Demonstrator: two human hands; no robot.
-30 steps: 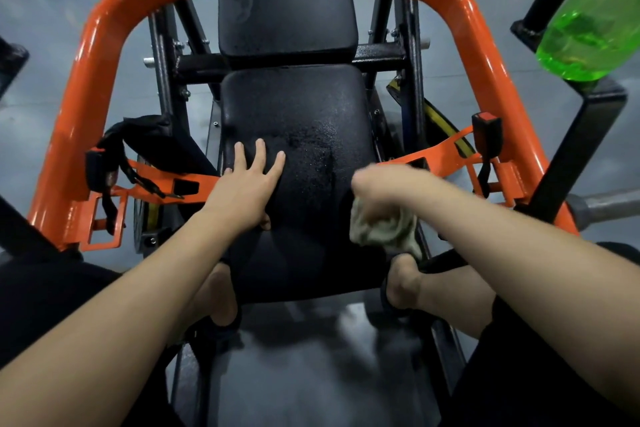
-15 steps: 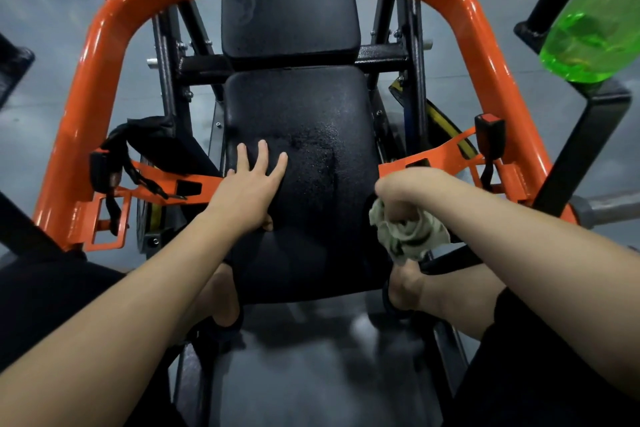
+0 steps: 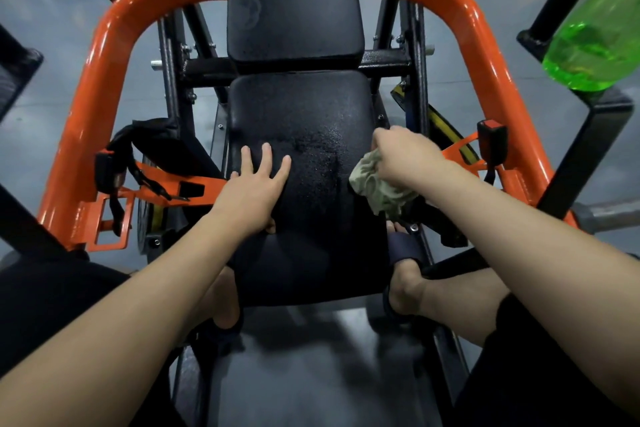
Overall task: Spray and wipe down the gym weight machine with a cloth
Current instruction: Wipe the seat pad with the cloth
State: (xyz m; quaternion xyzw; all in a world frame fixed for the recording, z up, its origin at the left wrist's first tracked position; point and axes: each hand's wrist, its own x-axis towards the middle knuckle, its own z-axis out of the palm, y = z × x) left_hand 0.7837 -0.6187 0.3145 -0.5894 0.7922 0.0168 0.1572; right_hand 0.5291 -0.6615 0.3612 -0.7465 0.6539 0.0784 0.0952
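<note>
Head view.

Left hand [image 3: 251, 196]: palm down on the left side of the black seat pad [image 3: 311, 107]. The fingers are straight and spread, pointing toward the far edge, and they grasp nothing. The little finger lies at the pad's left edge.

Right hand [image 3: 405, 156]: fingers curled into a fist around a bunched pale olive cloth [image 3: 379, 189]. The hand sits at the pad's right edge. The loose folds of the cloth hang out below the fist toward us and lie against that edge. We cannot tell how much of the cloth bears on the pad's top face.

Between the two hands we note fine droplets and a wet sheen across the middle of the seat pad. The near end of the pad looks dull and dry.

The black back pad [image 3: 294, 3] adjoins the seat pad's far edge. An orange tubular frame [image 3: 110, 55] arches round both pads. A black strap [image 3: 138, 156] hangs from an orange bracket off the pad's left edge, and a black buckle with a red button [image 3: 491, 140] sits off the right edge.

A green translucent bottle [image 3: 602, 42] shows at the top right corner of the view, cut off by the picture edge. Its lower end meets a black square post [image 3: 599, 135].

A sandalled foot [image 3: 403, 274] stands just beside the pad's near right corner, on the grey floor [image 3: 311, 374].
</note>
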